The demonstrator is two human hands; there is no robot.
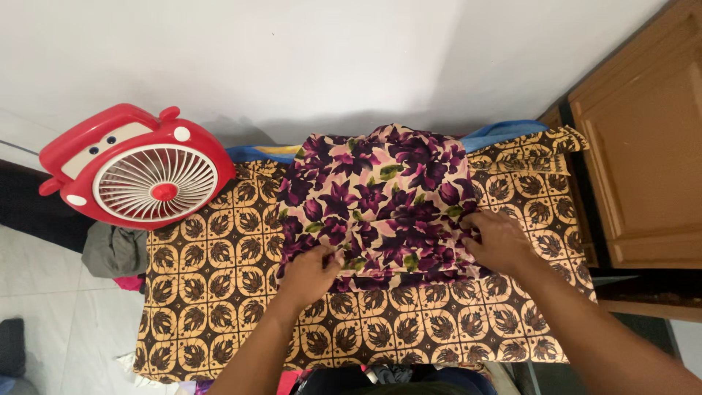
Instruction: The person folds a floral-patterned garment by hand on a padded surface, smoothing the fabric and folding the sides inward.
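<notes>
A desk point(219, 307) draped in a brown and tan leaf-patterned cover fills the middle of the view, its far edge against a white wall point(329, 58) and its right edge beside a wooden cabinet point(643, 161). On it, toward the far edge and slightly right of centre, lies a folded purple floral garment point(380, 197), pink-grounded, its long axis running roughly from the far edge to the near edge, with the folded near hem facing the person. A red cartoon-faced fan point(139, 172) stands at the far left corner, well apart from the garment, with grey cloth point(113, 252) hanging just below it off the left edge. The left hand point(307, 274) has its fingers curled and pinching the near left corner of the garment. The right hand point(497, 238) presses on the near right edge, fingers bent and gripping the fabric. Bare cover lies open along the near edge and on the left side.
</notes>
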